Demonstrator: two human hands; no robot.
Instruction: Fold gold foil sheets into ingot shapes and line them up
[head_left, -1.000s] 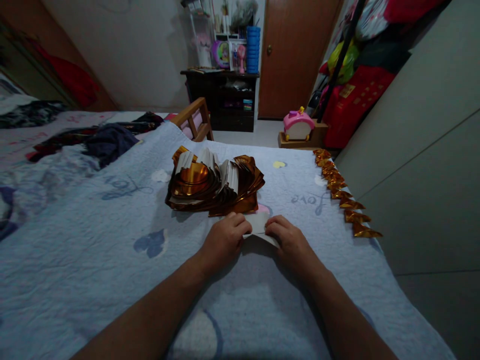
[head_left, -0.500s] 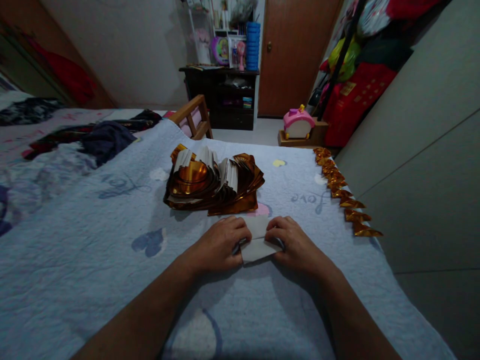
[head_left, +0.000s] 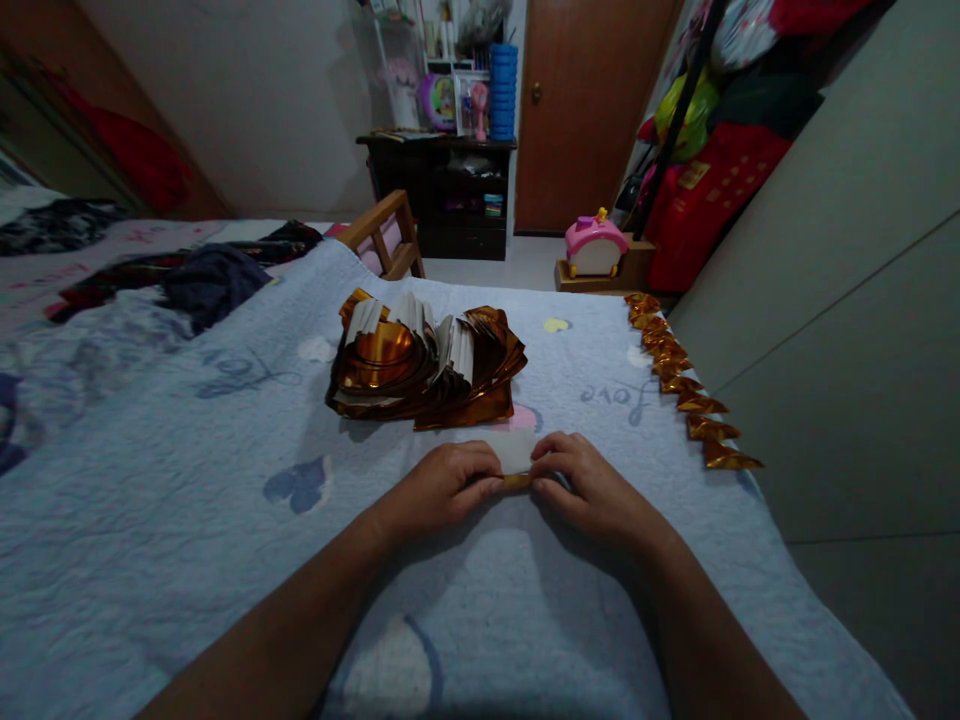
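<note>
My left hand [head_left: 442, 488] and my right hand [head_left: 581, 482] press together on a sheet of paper [head_left: 512, 452], white on one face and gold on the other, lying on a pale blue quilt [head_left: 225, 520]. Both hands have curled fingers pinching its near edge, where a gold strip shows between them. Just beyond lies a fanned pile of gold foil sheets [head_left: 424, 365]. A row of folded gold pieces [head_left: 679, 385] runs along the quilt's right edge.
Dark clothes [head_left: 210, 275] lie on the bed at the left. A wooden chair [head_left: 386, 240], a dark shelf unit [head_left: 450, 195], a pink toy [head_left: 595, 248] and a brown door [head_left: 581, 110] stand beyond. A grey cabinet [head_left: 840, 300] lines the right side.
The near flap of the sheet, raised white between my hands half a second ago, now lies folded flat with a gold edge showing. Both hands moved slightly closer together.
</note>
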